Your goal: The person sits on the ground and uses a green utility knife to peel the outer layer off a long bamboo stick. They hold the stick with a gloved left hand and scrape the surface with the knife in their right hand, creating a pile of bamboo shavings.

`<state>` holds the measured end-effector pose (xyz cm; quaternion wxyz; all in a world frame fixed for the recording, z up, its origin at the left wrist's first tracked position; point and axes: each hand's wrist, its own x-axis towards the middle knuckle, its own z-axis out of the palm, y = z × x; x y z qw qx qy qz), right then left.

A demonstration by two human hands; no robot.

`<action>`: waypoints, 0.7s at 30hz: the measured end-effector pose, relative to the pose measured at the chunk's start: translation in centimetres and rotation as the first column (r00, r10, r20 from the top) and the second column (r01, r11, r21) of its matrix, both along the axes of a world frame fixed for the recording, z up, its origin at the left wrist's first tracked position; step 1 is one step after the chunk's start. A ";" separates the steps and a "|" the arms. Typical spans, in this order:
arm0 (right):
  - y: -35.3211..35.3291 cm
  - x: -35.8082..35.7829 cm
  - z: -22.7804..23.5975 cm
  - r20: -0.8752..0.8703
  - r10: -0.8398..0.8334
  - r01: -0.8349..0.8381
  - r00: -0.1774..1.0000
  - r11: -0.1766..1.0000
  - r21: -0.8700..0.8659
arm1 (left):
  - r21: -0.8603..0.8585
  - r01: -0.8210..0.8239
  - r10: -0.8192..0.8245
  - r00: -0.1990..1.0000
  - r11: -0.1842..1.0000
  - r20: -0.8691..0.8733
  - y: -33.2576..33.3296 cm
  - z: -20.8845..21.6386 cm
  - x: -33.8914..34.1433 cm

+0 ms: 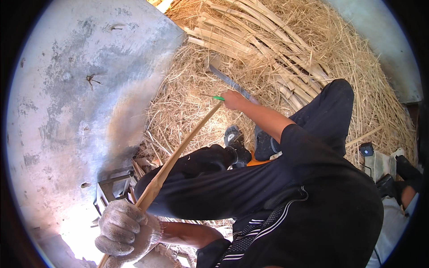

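My left hand point(121, 231), in a worn knitted glove, is closed around a long split bamboo strip point(172, 161). The strip slants up from the glove across my knees, and its far end stops just below my right hand. My bare right hand point(232, 99) grips a small knife by its green handle point(218, 98). Its thin blade points left, just above the strip's tip; whether they touch I cannot tell. Behind my right hand, a long curved blade point(227, 80) lies on the shavings, partly hidden by my wrist.
Bamboo shavings point(178, 100) cover the floor, with a bundle of bamboo strips point(277, 53) at the far right. A stained pale wall point(58, 111) rises on the left, beside a metal frame point(111, 187). A small black box point(366, 149) and part of another person point(407, 195) appear at right.
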<state>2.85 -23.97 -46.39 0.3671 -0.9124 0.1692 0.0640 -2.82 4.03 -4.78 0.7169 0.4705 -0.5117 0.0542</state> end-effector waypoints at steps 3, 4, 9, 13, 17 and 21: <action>-0.6 -0.2 -1.2 0.016 -0.051 0.050 0.999 0.996 0.068 | -0.013 0.011 -0.012 1.000 1.000 -0.016 0.1 -0.1 0.3; -0.4 -0.3 -0.9 0.031 -0.046 0.043 0.998 0.996 0.083 | -0.022 0.010 -0.011 1.000 1.000 -0.025 0.3 -0.1 0.3; -0.6 0.1 -1.2 0.014 -0.094 0.093 0.995 0.994 0.063 | -0.043 0.050 -0.052 0.997 0.998 -0.056 0.2 -0.6 0.4; -0.1 2.0 -1.7 0.007 -0.139 0.139 0.990 0.990 0.006 | 0.032 0.053 -0.051 0.997 0.998 -0.054 0.1 0.2 0.7; -0.6 1.4 -0.2 0.090 0.115 -0.092 0.989 0.969 -0.228 | 0.016 0.070 -0.068 0.993 0.997 -0.094 1.0 0.3 1.6; -12.8 3.6 1.1 0.013 -0.338 0.309 0.941 0.843 -0.439 | -0.151 -0.075 0.048 0.983 0.986 -0.175 3.6 -1.6 2.7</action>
